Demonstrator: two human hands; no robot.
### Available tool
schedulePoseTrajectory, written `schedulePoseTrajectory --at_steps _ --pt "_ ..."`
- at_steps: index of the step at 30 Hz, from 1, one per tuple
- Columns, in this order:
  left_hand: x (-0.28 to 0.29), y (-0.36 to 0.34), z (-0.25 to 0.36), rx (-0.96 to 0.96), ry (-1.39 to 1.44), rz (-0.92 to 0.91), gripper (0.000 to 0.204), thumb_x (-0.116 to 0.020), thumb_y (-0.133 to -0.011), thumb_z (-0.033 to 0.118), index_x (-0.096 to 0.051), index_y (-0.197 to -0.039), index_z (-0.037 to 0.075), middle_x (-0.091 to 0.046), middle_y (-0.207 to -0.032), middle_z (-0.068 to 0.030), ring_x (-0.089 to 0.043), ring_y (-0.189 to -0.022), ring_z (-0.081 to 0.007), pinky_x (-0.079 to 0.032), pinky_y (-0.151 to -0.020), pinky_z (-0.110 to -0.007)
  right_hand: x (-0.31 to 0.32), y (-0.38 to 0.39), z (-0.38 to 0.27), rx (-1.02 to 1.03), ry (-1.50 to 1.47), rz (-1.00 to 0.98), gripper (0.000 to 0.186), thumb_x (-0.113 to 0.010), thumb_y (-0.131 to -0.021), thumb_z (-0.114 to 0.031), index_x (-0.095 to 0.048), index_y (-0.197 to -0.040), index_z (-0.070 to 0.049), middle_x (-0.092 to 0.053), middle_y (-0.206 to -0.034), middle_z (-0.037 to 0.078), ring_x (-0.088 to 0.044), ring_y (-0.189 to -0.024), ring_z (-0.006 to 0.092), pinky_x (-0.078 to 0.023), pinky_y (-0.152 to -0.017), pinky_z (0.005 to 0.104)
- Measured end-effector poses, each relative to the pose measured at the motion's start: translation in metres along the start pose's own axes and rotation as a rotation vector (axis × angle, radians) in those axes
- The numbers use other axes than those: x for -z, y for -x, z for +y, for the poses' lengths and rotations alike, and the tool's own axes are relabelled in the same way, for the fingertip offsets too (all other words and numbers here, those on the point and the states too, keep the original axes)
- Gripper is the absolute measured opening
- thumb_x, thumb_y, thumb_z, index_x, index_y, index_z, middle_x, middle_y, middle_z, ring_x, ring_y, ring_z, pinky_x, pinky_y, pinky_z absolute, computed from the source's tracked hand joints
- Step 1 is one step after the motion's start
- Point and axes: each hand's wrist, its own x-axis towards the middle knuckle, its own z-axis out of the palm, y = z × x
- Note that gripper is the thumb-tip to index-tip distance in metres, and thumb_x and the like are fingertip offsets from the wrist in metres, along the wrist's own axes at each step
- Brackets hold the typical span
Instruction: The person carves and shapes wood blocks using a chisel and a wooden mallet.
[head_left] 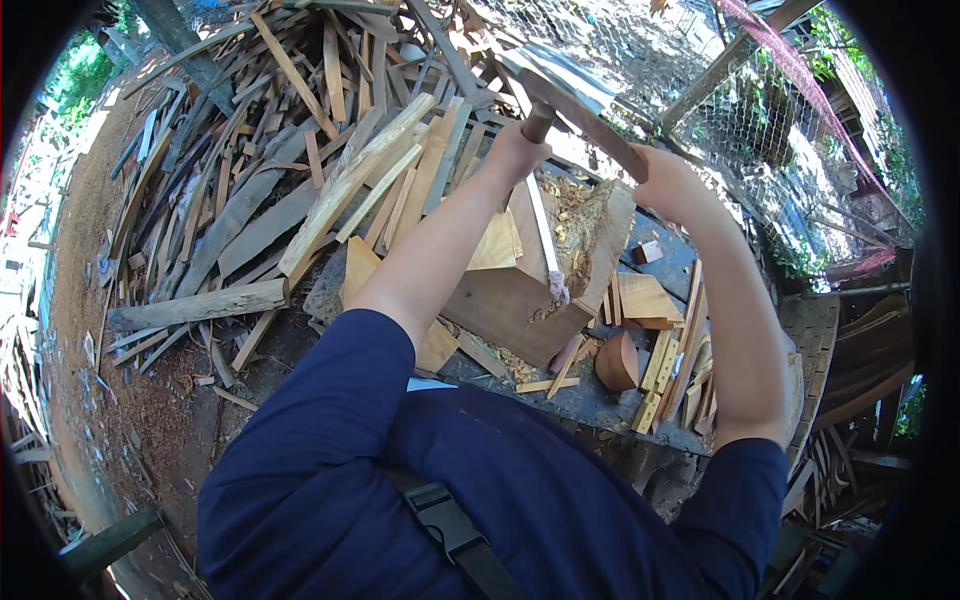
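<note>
Landmark: the chopping block (520,290). Left of it lies a heap of split wood offcuts (290,170). The left hand (515,150), above the block's far edge, is closed around a wooden handle (538,122). A thin pale wood strip (543,235) stands on the block's top. The right hand (668,180), above the block's right corner, is wrapped on a long dark blade (585,120). Short billets (665,375) lie right of the block. Risks, as judged: a glancing stroke could throw the strip; chips on the block could shift it.
</note>
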Motion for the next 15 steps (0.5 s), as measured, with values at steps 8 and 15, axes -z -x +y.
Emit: schedulePoseTrajectory --at_steps 8,15 --pt "-0.003 0.008 0.01 -0.076 -0.089 -0.016 0.026 -0.065 -0.07 0.018 -0.058 -0.087 -0.001 -0.062 -0.076 -0.0099 -0.06 -0.069 -0.0179 -0.045 -0.065 -0.032 -0.008 0.014 -0.014 -0.031 -0.004 0.018 0.057 -0.058 -0.069 -0.006 -0.046 -0.125 -0.008 -0.064 -0.098 0.015 -0.062 -0.087 0.0235 -0.047 -0.077 0.0358" --pt "-0.004 0.011 0.015 -0.074 -0.082 -0.016 0.021 -0.064 -0.065 0.015 -0.057 -0.078 0.0 -0.059 -0.068 -0.0095 -0.058 -0.066 -0.0203 -0.044 -0.063 -0.032 -0.002 -0.005 0.001 0.055 0.129 0.102 0.057 -0.055 -0.071 -0.006 -0.045 -0.127 -0.004 -0.062 -0.101 0.014 -0.061 -0.078 0.0206 -0.048 -0.071 0.0344"
